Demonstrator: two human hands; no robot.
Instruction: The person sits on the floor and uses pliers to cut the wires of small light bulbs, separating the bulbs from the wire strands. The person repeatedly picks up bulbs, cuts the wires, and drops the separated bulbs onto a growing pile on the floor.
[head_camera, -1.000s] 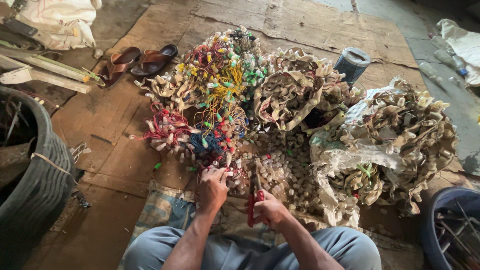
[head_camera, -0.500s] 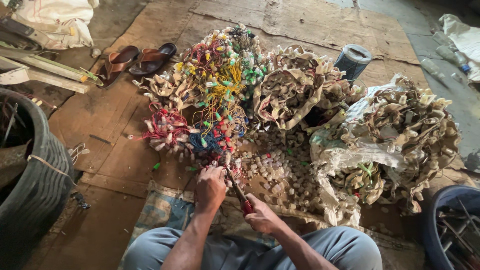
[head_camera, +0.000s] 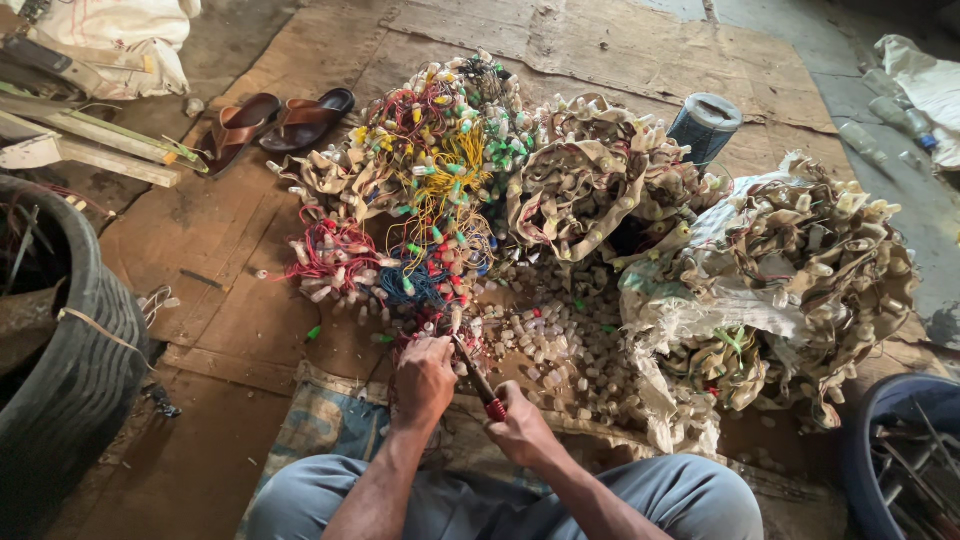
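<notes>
My left hand (head_camera: 424, 382) is closed on a bunch of coloured wires with small bulb holders at the near edge of a tangled wire heap (head_camera: 420, 190). My right hand (head_camera: 520, 430) grips a red-handled cutter (head_camera: 480, 382) whose dark blades point up and left, right against the wires in my left hand. Loose pale bulb sockets (head_camera: 555, 335) lie scattered on the floor just beyond both hands.
Beige bundles of wire and sockets (head_camera: 800, 270) fill torn sacks at right. A black tyre (head_camera: 70, 360) stands at left, brown sandals (head_camera: 275, 120) at the back left, a grey-blue tin (head_camera: 705, 125) behind the pile, a blue tub (head_camera: 895, 460) at the bottom right.
My right hand has swung the cutter from upright near my knee up to the wires in my left hand. My left hand stays on the bunch.
</notes>
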